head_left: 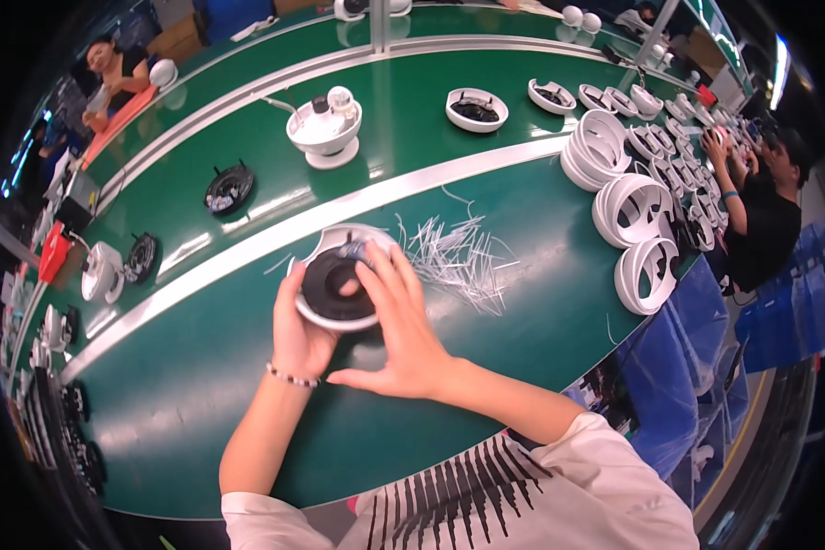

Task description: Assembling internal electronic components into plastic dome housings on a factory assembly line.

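My left hand (301, 335) is closed round the near left side of a white round plastic shell (346, 324), thumb along its rim. In the shell lies a black ring-shaped part (319, 286) with a hole in its middle. A small grey bundle (351, 250), perhaps wires, shows at its far edge. My right hand (399, 321) reaches over the right side of the shell, fingertips on the black part near that bundle. Its thumb stretches out apart toward my left wrist, so the hand is open. The underside of the shell is hidden.
A pile of thin white strips (458, 261) lies right of the shell. Stacked white rings (646, 275) line the bench's right side. Beyond the pale divider strip (220, 254) stand a white bowl-shaped unit (325, 133) and a black round part (229, 190). A co-worker (765, 202) works at right.
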The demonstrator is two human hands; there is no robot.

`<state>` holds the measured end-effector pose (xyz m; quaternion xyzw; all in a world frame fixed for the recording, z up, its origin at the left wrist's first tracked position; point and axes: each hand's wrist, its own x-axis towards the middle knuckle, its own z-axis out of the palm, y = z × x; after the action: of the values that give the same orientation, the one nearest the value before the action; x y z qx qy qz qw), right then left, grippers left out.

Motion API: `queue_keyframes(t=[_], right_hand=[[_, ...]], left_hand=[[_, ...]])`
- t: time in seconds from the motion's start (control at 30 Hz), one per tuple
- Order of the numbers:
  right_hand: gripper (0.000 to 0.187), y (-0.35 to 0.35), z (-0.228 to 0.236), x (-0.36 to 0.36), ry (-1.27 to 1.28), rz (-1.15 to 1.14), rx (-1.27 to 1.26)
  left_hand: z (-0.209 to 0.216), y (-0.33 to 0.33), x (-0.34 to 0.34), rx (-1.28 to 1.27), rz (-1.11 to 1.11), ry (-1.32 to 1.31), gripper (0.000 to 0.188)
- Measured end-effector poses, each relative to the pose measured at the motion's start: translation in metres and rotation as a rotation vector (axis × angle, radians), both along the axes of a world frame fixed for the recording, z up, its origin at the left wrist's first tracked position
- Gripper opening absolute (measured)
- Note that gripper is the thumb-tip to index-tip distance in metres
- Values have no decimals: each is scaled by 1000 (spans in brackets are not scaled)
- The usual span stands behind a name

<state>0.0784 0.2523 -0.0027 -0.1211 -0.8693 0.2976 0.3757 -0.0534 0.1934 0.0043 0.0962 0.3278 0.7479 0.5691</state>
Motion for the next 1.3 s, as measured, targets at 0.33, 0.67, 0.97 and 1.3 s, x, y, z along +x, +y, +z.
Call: queue_keyframes(t=[0.33,0.67,0.97,1.3], right_hand=[[75,49,51,109,22,-399,328],[44,127,49,224,-226,-1055,482],[18,151,-15,284,-203,-1083,-145],[15,143,13,255,-397,-1177,53]], left_hand=[[-31,258,-31,-60,255,104,35],[-43,269,-25,-191,331,366,57],[-21,139,-202,-401,654,1631,23],[-45,123,-264,-738,531,1396,49]])
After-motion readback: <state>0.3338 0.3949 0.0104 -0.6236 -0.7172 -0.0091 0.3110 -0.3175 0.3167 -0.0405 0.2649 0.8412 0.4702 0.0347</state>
